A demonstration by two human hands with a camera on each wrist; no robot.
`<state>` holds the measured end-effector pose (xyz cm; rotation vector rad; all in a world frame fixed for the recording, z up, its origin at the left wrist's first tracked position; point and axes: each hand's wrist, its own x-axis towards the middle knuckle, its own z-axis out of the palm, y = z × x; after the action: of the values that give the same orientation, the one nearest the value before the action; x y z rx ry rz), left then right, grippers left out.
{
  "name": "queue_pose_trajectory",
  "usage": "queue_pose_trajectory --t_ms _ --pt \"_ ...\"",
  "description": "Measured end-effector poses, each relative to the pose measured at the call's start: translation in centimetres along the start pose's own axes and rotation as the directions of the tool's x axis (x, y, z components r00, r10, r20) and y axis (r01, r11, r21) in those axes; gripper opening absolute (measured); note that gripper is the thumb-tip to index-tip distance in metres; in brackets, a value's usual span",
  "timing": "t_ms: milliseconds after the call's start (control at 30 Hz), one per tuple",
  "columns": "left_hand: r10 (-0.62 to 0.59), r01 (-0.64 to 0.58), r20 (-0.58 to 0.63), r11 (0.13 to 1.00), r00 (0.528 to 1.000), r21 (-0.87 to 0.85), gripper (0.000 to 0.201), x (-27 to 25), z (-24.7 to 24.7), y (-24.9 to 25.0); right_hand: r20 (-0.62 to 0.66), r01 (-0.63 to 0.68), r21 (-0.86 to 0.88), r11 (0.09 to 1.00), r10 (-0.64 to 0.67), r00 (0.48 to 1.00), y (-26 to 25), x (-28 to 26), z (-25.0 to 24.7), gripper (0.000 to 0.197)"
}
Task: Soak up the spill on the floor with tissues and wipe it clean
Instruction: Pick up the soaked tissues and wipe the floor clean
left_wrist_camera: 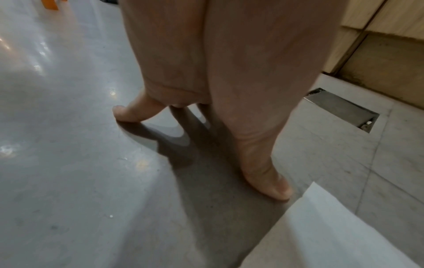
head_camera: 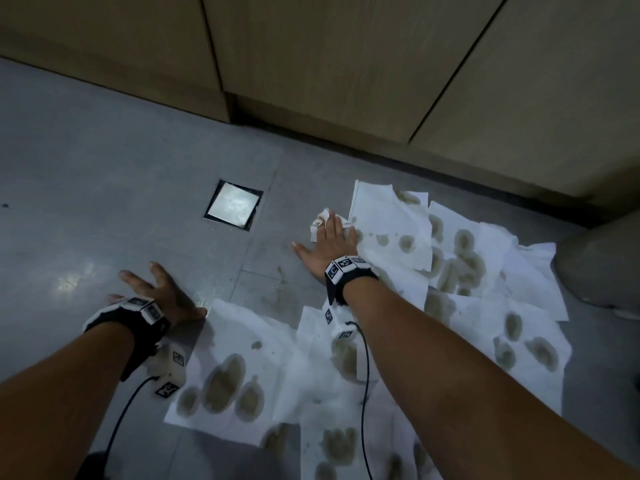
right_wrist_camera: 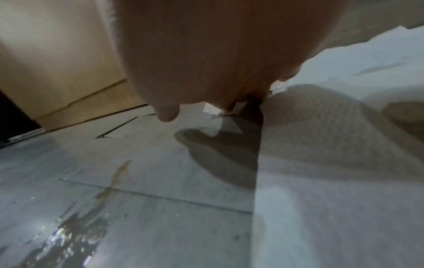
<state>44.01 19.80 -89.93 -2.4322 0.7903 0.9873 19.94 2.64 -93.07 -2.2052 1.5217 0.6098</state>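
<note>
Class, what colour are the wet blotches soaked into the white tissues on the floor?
Brownish-olive blotches on the white tissues; clearest in the head view.

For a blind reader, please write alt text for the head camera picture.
The right hand presses a crumpled tissue flat on a grey tiled floor, beside spread tissues blotched with brown liquid. The left hand rests spread on bare floor near a square floor drain.

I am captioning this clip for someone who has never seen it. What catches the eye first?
White tissues, blotched with brownish wet patches, are spread over the grey floor at right. The right hand presses a crumpled wad at their far edge; the left hand rests spread on bare floor, near a square metal drain cover.
</note>
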Motion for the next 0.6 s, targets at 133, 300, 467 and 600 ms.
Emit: queue_pose_trajectory --t_ms 133,300,467,600 --pt "0.012 -0.011 -0.024 1.0 1.0 0.009 0.143 0.8 0.4 -0.2 0.008 0.003 0.066 0.998 -0.003 1.0 0.1 -0.5 -0.4 0.096" --pt "0.018 -0.019 -0.017 1.0 1.0 -0.005 0.144 1.4 0.7 -0.5 0.012 0.022 0.033 0.999 -0.022 1.0 0.3 -3.1 2.5 0.097" --pt "0.014 -0.014 -0.025 1.0 1.0 0.01 0.142 0.9 0.5 -0.5 0.011 0.01 0.001 1.0 -0.01 1.0 0.2 -3.4 2.2 0.101" --pt "0.017 -0.017 -0.029 1.0 0.999 0.008 0.139 0.6 0.4 -0.4 0.001 0.054 0.011 0.998 -0.054 0.999 -1.0 -3.6 1.8 0.099"
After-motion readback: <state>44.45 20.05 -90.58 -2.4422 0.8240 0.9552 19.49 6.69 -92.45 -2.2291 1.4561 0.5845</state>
